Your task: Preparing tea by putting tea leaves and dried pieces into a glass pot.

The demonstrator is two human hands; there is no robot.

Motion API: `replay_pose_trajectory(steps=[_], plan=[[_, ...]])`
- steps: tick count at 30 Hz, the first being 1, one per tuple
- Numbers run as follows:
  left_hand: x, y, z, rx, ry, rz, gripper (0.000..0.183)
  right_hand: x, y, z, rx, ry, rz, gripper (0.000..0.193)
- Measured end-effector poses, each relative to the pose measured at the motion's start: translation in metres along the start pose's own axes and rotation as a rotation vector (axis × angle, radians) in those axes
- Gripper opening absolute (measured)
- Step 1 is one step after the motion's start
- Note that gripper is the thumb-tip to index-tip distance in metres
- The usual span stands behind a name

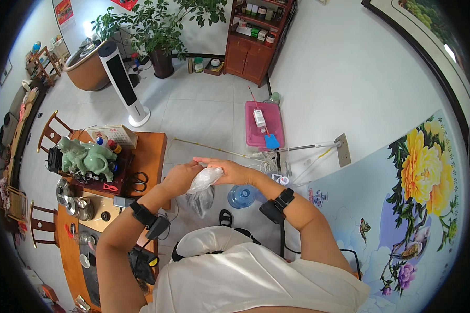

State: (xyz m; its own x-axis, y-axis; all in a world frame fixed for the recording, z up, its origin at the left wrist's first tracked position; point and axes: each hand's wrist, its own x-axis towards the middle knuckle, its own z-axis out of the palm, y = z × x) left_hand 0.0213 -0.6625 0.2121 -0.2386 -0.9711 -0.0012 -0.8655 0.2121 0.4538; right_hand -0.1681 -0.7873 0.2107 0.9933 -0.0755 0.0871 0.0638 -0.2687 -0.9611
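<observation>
In front of my body, both hands are raised and meet around a crumpled clear plastic bag [205,180]. My left hand [181,179] is closed at the bag's left side. My right hand [231,171] grips it from the right, with its fingers reaching across toward the left fingertips. The upper part of the bag looks whitish and bunched between the hands. Its thinner, see-through lower part hangs down beneath them. Whether anything is inside the bag, I cannot tell.
On my left a wooden table [152,143] bears a green figurine [91,158] and metal pots [81,208]. A blue water jug [241,196] stands on the floor below my right hand. Farther off are a pink bin [253,136], a tower fan [121,83] and a wooden cabinet [248,57].
</observation>
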Motion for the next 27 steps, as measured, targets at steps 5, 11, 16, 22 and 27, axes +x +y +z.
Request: replay_pose_trajectory(steps=[5,11,16,22,27], plan=[[-0.001,0.017,-0.015,-0.061,0.185,0.103,0.027,-0.008,0.017,-0.002,0.215,0.056,0.115,0.034],[0.002,0.028,-0.024,0.111,0.515,0.153,0.031,-0.011,0.027,-0.003,0.765,0.200,0.171,0.033],[0.006,0.014,-0.013,0.162,0.623,0.129,0.028,-0.006,0.056,-0.005,1.028,0.255,0.157,0.030],[-0.001,0.013,-0.012,0.225,0.463,0.315,0.032,0.007,0.015,0.007,0.628,0.404,0.367,0.026],[-0.007,0.030,-0.014,0.165,0.525,0.336,0.036,0.014,0.009,0.017,0.430,0.491,0.290,0.030]])
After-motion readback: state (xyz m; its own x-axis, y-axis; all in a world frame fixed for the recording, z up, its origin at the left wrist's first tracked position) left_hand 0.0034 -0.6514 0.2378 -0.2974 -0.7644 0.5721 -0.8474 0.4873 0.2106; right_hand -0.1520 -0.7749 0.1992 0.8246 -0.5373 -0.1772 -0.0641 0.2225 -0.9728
